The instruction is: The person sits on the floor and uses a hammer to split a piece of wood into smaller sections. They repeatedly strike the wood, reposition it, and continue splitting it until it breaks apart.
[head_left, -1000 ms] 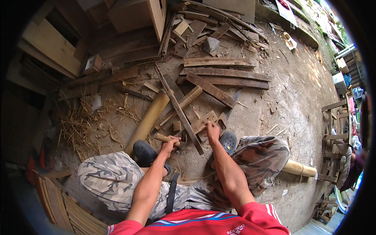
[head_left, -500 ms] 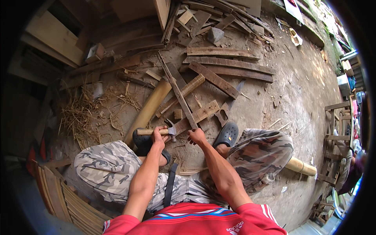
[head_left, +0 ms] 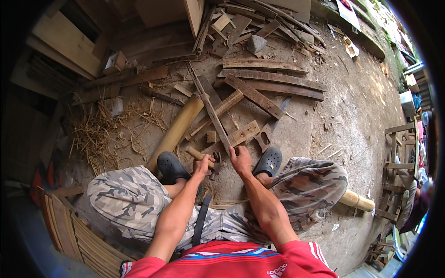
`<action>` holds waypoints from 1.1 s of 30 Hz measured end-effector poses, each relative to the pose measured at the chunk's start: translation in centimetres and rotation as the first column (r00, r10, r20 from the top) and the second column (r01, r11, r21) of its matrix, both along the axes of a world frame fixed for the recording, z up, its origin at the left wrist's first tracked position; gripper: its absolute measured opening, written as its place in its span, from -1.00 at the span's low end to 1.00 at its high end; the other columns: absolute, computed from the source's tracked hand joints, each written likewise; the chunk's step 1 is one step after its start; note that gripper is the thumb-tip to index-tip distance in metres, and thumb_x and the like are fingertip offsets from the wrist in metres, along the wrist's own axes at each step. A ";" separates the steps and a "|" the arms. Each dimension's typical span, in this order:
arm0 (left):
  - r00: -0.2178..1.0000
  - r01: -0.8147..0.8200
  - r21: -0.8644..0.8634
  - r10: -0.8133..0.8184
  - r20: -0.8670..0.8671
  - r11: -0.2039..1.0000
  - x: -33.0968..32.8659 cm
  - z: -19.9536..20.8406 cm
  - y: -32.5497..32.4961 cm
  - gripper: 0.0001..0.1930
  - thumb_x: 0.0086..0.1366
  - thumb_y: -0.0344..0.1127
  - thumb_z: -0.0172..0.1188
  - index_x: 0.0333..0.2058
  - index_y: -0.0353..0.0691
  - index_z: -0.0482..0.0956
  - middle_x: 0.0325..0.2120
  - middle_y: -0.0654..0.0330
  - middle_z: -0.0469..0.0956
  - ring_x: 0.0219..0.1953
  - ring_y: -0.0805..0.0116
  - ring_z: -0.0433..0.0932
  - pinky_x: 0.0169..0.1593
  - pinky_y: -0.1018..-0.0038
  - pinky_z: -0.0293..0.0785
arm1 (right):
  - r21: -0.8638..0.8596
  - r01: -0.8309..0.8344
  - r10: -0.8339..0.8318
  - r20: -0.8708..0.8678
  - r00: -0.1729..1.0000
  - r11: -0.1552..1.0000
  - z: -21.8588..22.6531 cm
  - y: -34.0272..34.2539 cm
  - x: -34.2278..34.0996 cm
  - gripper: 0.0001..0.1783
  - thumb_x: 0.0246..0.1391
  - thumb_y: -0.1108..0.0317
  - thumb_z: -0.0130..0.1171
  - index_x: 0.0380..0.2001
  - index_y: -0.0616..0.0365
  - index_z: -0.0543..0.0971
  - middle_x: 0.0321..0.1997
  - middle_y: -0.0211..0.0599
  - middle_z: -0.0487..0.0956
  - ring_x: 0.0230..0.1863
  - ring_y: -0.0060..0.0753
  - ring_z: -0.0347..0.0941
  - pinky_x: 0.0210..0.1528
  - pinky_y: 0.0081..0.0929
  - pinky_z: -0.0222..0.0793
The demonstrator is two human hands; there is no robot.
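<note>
One bare left hand (head_left: 203, 165), just below the frame's centre, wraps its fingers around the light wooden handle of a grey metal claw hammer (head_left: 215, 167). The bare right hand (head_left: 241, 161), just right of it, curls its fingers at the lower end of a long, narrow brown wooden strip (head_left: 212, 111); I cannot tell whether they grip it. The strip slants toward the upper left, beside a thick yellowish round pole (head_left: 177, 131).

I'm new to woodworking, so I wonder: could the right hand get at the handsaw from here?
Probably yes: the handsaw lies just ahead of the right hand, its handle uncovered. That hand may be holding the long wooden strip's near end, though, and might need to let go.
</note>
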State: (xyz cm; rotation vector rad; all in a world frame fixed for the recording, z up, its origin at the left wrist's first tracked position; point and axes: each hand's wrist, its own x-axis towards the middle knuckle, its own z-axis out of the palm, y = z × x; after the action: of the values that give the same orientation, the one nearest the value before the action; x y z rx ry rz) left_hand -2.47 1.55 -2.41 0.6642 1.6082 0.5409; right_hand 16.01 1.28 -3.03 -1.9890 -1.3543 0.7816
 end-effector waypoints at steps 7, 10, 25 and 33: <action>0.629 0.699 0.135 -0.514 -0.583 0.702 1.5 -5.1 -0.7 -0.48 0.04 0.07 0.23 -0.04 -0.04 0.54 -0.15 -0.05 0.60 -0.04 0.02 0.56 -0.06 0.16 0.48 | 0.109 -0.413 0.427 -0.271 0.863 0.904 4.5 2.0 -4.0 -0.44 0.05 -0.17 0.17 -0.33 0.20 0.54 -0.21 0.03 0.55 -0.10 0.13 0.46 -0.09 -0.12 0.37; 0.396 0.850 -0.031 -0.675 -0.622 0.526 -0.9 -7.9 -0.1 -0.46 0.09 -0.07 0.23 0.06 -0.10 0.45 -0.05 -0.05 0.56 0.04 0.02 0.50 0.05 0.21 0.41 | -0.016 -0.406 0.383 -0.298 0.874 0.914 6.3 2.6 -6.2 -0.43 0.04 -0.20 0.17 -0.30 0.18 0.54 -0.32 0.08 0.59 -0.21 0.22 0.49 -0.17 -0.04 0.39; 0.498 0.666 -0.032 -0.475 -0.725 0.746 -4.0 -0.6 -1.1 -0.27 0.06 -0.19 0.38 0.21 -0.05 0.26 0.23 0.07 0.19 0.28 0.04 0.15 0.28 0.10 0.16 | -0.191 0.128 -0.223 -0.656 0.721 0.973 3.9 3.3 -2.4 -0.54 0.09 0.04 0.24 -0.64 0.20 0.47 -0.76 -0.39 0.40 -0.72 -0.46 0.34 -0.62 -0.40 0.24; 0.360 0.715 -0.164 -0.560 -0.746 0.679 -0.7 -1.8 1.2 -0.13 0.00 -0.03 0.46 0.22 -0.06 0.16 0.15 0.03 0.25 0.22 0.00 0.21 0.23 -0.03 0.17 | -0.514 0.388 -0.644 -0.600 0.475 0.765 2.5 2.3 4.3 -0.64 0.01 0.10 0.25 -0.60 0.12 0.42 -0.80 -0.40 0.29 -0.84 -0.35 0.24 -0.76 -0.36 0.18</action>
State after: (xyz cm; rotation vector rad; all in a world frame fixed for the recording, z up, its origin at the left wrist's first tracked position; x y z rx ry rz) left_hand -3.19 2.78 -4.25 1.7744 1.8468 -0.2642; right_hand 20.33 3.60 -0.56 -1.7771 -0.0806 1.3541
